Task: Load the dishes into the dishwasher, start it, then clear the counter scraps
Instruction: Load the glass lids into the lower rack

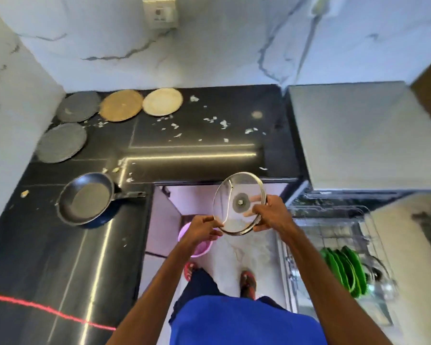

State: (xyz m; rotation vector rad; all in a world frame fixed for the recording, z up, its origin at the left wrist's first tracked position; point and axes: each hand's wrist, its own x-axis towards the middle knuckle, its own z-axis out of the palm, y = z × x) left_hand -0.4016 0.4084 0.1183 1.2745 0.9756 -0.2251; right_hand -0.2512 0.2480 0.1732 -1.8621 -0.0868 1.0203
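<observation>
I hold a round glass lid (234, 190) with a metal rim in both hands, tilted, over the floor in front of the counter. My left hand (200, 229) pinches its lower left rim and my right hand (271, 214) grips its right rim. On the black counter (209, 160) lie a dark frying pan (86, 197), two grey plates (79, 106) (61, 142), a brown plate (121, 105) and a cream plate (162, 101). White scraps (210, 119) are scattered across the counter. The open dishwasher's wire rack (334, 235) at the right holds several green plates (343, 270).
A pink bucket (198, 247) stands on the floor under the counter, by my feet in red sandals. The dishwasher's grey top (353, 135) adjoins the counter on the right. Marble walls close the back and left, with a wall socket (159, 12). A red line crosses the counter's near left.
</observation>
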